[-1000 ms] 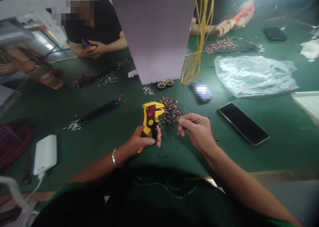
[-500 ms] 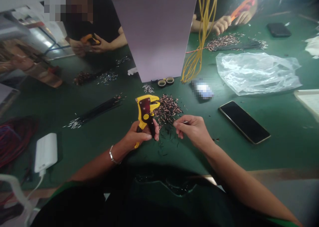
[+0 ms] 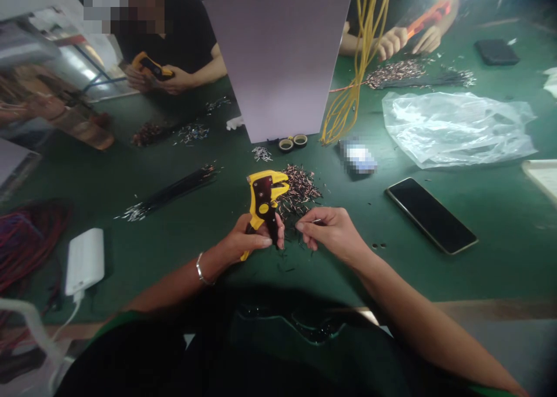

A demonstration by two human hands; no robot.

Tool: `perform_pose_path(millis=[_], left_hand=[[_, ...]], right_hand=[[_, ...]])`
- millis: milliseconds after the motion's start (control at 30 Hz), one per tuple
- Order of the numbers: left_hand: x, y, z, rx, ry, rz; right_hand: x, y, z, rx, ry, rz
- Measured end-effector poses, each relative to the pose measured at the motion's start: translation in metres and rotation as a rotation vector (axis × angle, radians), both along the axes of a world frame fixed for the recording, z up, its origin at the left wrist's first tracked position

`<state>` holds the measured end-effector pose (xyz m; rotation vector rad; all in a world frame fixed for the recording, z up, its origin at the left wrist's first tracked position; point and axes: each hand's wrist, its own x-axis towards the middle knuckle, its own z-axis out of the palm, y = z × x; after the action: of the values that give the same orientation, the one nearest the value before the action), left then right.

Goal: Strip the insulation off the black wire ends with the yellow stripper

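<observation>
My left hand is wrapped round the handles of a yellow and black wire stripper, its jaws pointing up and to the right. Just right of it, my right hand pinches a short piece of wire between thumb and fingertips; most of the wire is hidden by the fingers. Beyond both hands lies a heap of short black wire pieces with bare copper ends. Dark scraps are scattered below the heap, between my hands.
A bundle of black wires and a white power bank lie left. On the right are a phone and a clear plastic bag. A pale panel stands ahead beside hanging yellow wires. Two people work across the table.
My hands have come closer together, the wire stripper moving right and my right hand slightly left. The view has shifted a little. The co-worker at left has raised a yellow tool.
</observation>
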<state>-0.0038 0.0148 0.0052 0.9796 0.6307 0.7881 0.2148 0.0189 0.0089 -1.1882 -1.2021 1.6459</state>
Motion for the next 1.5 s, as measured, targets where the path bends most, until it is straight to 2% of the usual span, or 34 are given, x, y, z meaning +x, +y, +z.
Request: perform_pose_path(millis=[133, 300, 400, 533, 633, 800, 967, 1100, 1300, 1500], left_hand=[[0.000, 0.000, 0.000, 0.001, -0.015, -0.005], [-0.001, 0.001, -0.001, 0.006, -0.027, -0.044], [-0.002, 0.002, -0.003, 0.037, -0.018, -0.106], [-0.002, 0.003, -0.005, 0.043, -0.014, -0.157], [-0.002, 0.002, -0.003, 0.057, 0.015, -0.149], [-0.001, 0.000, 0.000, 0.158, 0.133, -0.168], [-0.002, 0.001, -0.003, 0.244, 0.190, -0.183], [-0.002, 0.001, -0.004, 0.247, 0.197, -0.175], [-0.001, 0.001, -0.001, 0.231, 0.196, -0.177], [0.000, 0.001, -0.003, 0.288, 0.229, -0.178]], right_hand=[[0.002, 0.001, 0.001, -0.018, 0.081, -0.043], [0.004, 0.002, 0.004, 0.072, 0.151, -0.228], [0.003, -0.002, 0.006, 0.157, 0.114, -0.304], [-0.002, -0.008, 0.008, 0.265, -0.017, -0.326], [-0.005, -0.011, 0.009, 0.391, -0.131, -0.314], [-0.008, -0.015, 0.010, 0.729, -0.355, -0.310], [-0.011, -0.016, 0.010, 0.952, -0.417, -0.274], [-0.011, -0.016, 0.009, 1.002, -0.424, -0.261], [-0.011, -0.016, 0.005, 0.987, -0.531, -0.276], [-0.014, -0.018, 0.001, 1.019, -0.507, -0.249]])
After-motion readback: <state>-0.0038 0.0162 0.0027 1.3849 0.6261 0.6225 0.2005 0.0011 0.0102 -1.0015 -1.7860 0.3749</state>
